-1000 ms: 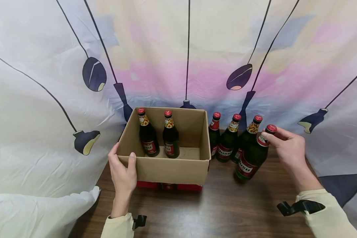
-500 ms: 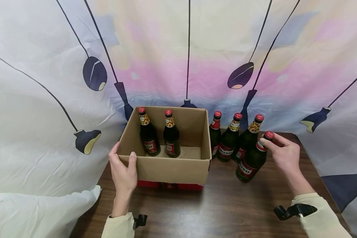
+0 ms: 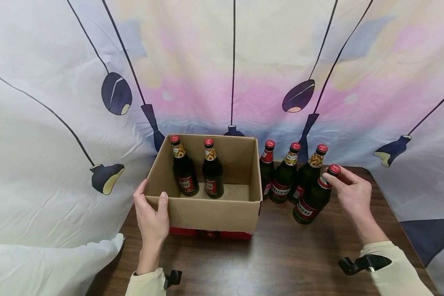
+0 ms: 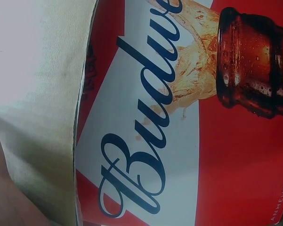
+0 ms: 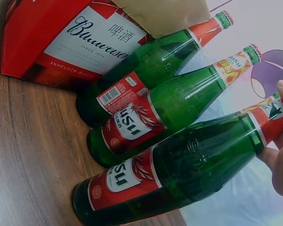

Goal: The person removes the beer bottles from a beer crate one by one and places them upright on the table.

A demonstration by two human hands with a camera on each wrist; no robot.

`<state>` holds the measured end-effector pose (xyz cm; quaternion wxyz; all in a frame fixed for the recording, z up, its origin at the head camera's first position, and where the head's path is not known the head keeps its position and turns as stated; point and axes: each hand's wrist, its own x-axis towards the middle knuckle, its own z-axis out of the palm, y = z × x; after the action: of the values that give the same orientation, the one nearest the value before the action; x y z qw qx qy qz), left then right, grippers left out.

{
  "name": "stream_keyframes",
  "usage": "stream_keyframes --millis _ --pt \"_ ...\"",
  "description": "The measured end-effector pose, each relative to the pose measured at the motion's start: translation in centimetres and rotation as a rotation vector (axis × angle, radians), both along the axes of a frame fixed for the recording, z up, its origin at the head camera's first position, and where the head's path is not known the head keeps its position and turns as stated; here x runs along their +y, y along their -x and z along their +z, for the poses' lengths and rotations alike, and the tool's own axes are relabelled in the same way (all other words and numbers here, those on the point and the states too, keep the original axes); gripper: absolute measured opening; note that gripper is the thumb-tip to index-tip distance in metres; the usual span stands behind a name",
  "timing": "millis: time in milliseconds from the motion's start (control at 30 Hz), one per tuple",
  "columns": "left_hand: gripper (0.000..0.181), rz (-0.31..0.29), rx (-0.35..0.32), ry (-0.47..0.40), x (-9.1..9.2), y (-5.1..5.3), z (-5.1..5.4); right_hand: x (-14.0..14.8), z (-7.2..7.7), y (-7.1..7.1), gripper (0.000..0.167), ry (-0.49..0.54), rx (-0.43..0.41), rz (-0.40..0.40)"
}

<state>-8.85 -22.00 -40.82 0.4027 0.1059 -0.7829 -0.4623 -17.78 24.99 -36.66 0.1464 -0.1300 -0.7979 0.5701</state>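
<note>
My left hand [image 3: 151, 220] grips the near left corner of an open cardboard box [image 3: 211, 213], thumb over the front flap and fingers along the left side. Inside the box, two capped beer bottles [image 3: 185, 174] stand toward the left. At the right, my right hand [image 3: 355, 197] pinches the neck of a green beer bottle [image 3: 311, 205] between thumb and fingers, just below its red cap. That bottle's base appears to rest on the table. Right behind it, three more green bottles [image 3: 281, 181] stand upright beside the box. In the right wrist view, the held bottle [image 5: 202, 160] is nearest.
The dark wooden table [image 3: 281, 263] extends in front of the box, its right edge beyond my right hand. A printed cloth [image 3: 203, 61] hangs close behind. White fabric [image 3: 52, 267] bunches at the left. The box's red printed side [image 4: 240, 155] shows in the left wrist view.
Over the last second my right hand has come down and slightly toward me with the bottle, whose cap is now lower. The last half second shows almost no movement. My left hand stays on the box.
</note>
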Motion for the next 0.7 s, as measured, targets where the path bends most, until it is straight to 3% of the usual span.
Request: stream_keyframes --millis 267,367,533,600,700 --pt "0.064 0.007 0.001 -0.006 0.1 0.1 0.0 0.0 0.0 0.0 0.046 0.049 0.015 0.000" --pt "0.064 0.010 0.010 0.001 0.0 0.1 -0.1 0.1 0.2 0.0 0.046 0.016 0.009 0.016" --pt "0.064 0.016 0.027 0.006 0.0 0.0 -0.1 0.5 1.4 0.0 0.056 -0.040 0.009 0.134" --pt "0.064 0.017 0.028 0.003 0.0 0.0 -0.1 0.8 2.1 0.1 0.056 -0.003 0.040 0.188" --pt "0.064 0.002 0.024 0.001 0.1 0.2 -0.1 1.1 3.4 0.1 0.052 0.132 0.125 0.227"
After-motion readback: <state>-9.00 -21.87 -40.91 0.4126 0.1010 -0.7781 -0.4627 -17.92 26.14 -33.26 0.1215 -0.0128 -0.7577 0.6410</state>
